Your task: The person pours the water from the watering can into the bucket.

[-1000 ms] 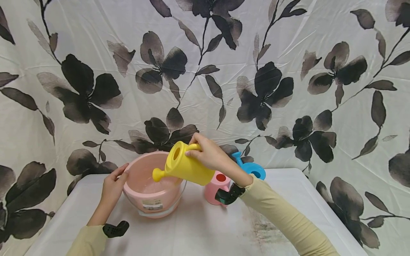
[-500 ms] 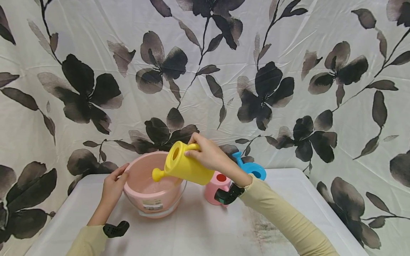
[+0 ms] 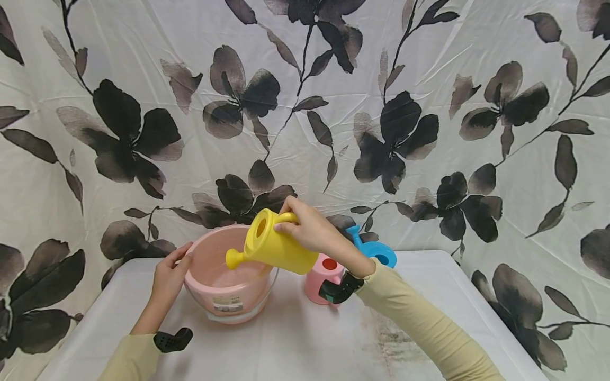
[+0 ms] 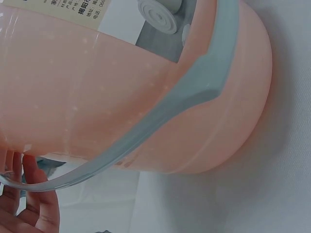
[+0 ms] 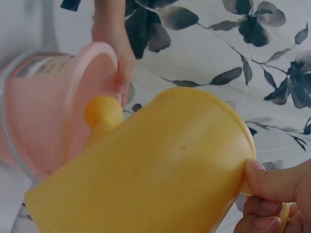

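Note:
My right hand (image 3: 307,227) grips the handle of a yellow watering can (image 3: 281,246), holding it tilted with its round spout (image 3: 234,259) over the open mouth of a pink bucket (image 3: 229,304). In the right wrist view the thumb and curled fingers show at the can's handle (image 5: 285,216). At the bucket's left side, my left hand (image 3: 169,272) holds the rim, thumb at the edge. The left wrist view shows some of its fingers (image 4: 44,204) against the outer wall, beside the pale bail handle (image 4: 146,131). Clear liquid seems to lie in the bucket.
A smaller pink watering can (image 3: 320,283) stands right of the bucket, partly behind the right wrist. A blue watering can (image 3: 383,253) is farther back. All stand on a white table (image 3: 295,349) with a dark smudge at right. Floral cloth (image 3: 305,132) hangs behind.
Almost nothing differs. The yellow watering can stays tilted over the bucket, shifting very slightly left, and my left hand keeps its place on the rim.

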Demonstrator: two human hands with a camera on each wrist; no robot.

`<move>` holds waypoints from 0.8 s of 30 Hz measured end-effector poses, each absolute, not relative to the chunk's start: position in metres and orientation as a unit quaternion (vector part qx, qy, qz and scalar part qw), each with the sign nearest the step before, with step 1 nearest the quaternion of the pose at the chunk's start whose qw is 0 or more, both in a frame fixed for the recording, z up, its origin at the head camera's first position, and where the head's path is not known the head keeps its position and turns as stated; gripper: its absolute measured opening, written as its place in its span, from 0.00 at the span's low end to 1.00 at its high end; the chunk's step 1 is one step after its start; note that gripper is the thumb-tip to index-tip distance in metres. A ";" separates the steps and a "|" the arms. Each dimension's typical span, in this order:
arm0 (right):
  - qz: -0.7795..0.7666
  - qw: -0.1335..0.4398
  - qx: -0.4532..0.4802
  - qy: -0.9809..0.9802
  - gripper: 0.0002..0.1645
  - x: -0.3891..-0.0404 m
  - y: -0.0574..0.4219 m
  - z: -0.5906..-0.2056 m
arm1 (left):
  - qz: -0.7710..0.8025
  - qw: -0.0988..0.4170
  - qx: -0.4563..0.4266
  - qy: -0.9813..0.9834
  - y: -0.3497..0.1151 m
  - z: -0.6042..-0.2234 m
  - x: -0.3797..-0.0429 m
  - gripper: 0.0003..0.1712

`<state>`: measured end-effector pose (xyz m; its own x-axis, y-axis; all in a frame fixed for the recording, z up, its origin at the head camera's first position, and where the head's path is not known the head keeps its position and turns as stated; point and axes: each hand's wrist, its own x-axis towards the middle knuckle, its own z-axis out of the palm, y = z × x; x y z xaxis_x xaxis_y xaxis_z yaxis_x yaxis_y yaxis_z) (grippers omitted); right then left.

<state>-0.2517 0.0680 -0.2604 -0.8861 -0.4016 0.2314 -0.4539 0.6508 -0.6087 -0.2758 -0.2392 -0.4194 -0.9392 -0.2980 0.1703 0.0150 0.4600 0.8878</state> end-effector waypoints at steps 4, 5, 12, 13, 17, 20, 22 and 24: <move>0.345 0.036 0.235 -0.908 0.10 -0.252 0.068 -0.260 | -0.515 0.152 0.081 -0.840 -0.240 -0.420 -0.276 0.29; 0.344 0.036 0.234 -0.909 0.10 -0.251 0.068 -0.260 | -0.515 0.152 0.080 -0.840 -0.240 -0.420 -0.276 0.29; 0.342 0.041 0.226 -0.911 0.10 -0.251 0.067 -0.258 | -0.513 0.161 0.066 -0.841 -0.242 -0.421 -0.276 0.29; 0.342 0.041 0.225 -0.911 0.10 -0.251 0.067 -0.258 | -0.512 0.163 0.063 -0.841 -0.242 -0.421 -0.276 0.29; 0.344 0.039 0.223 -0.911 0.09 -0.251 0.067 -0.257 | -0.510 0.164 0.059 -0.842 -0.242 -0.421 -0.276 0.29; 0.345 0.037 0.221 -0.912 0.09 -0.250 0.067 -0.258 | -0.509 0.162 0.061 -0.843 -0.242 -0.421 -0.276 0.29; 0.347 0.036 0.221 -0.911 0.09 -0.250 0.067 -0.258 | -0.510 0.162 0.063 -0.842 -0.242 -0.421 -0.276 0.29; 0.348 0.036 0.221 -0.910 0.10 -0.250 0.067 -0.258 | -0.511 0.163 0.064 -0.842 -0.242 -0.421 -0.275 0.28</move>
